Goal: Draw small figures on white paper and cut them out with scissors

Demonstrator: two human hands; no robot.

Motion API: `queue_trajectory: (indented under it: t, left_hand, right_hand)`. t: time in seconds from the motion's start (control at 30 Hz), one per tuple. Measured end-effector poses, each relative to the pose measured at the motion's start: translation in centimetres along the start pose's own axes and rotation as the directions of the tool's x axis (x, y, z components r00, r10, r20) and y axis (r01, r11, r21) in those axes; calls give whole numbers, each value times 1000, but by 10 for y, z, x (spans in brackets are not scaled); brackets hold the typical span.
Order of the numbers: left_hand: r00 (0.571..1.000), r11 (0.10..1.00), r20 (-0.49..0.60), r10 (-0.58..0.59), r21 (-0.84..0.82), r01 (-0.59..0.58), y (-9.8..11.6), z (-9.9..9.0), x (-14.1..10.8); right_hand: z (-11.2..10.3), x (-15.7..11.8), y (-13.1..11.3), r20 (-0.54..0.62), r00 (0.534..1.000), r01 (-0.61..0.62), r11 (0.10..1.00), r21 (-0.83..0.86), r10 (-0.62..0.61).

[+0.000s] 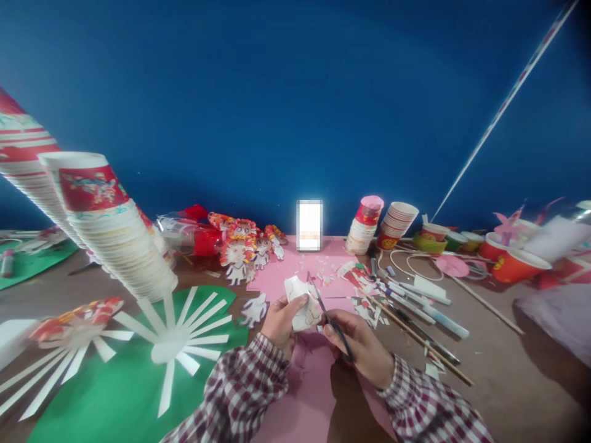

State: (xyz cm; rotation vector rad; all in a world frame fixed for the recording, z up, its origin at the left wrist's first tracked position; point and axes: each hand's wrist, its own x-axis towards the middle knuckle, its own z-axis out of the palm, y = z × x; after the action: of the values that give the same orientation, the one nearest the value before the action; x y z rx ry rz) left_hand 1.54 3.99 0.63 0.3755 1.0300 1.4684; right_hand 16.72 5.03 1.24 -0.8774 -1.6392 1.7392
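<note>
My left hand (280, 321) pinches a piece of white paper (305, 311) with a drawn outline on it. Fingers of my right hand (357, 338) are closed round the dark handles of a pair of scissors (340, 335), whose blades point up and away along the paper's right edge. Whether the blades bite into the paper I cannot tell. Just left of my left hand lies a white paper cut-out figure (255, 309). Beneath both hands is pink paper (309, 394), with small scraps (372, 311) strewn to the right.
Tall paper cup stacks (115, 240) lean at the left, near a cup cut into strips (170, 344) on green paper (115, 400). Coloured paper figures (240, 246) lie behind. Pens (415, 301), a wooden stick (420, 341) and orange cups (519, 263) are on the right.
</note>
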Motion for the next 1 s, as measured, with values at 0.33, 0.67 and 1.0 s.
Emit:
queue_trajectory:
  t: [0.33, 0.67, 1.0]
  left_hand:
    - [999, 1000, -30, 20, 2, -20, 0, 2, -2]
    - [999, 997, 3, 37, 64, -37, 0, -1, 1]
    - [999, 999, 39, -22, 40, 21, 2, 1, -3]
  right_hand:
    - [-1, 0, 3, -9, 1000, -14, 1000, -2, 14]
    - [-1, 1, 3, -15, 998, -53, 998, 20, 53]
    - [-2, 0, 5, 4, 1000, -15, 999, 39, 15]
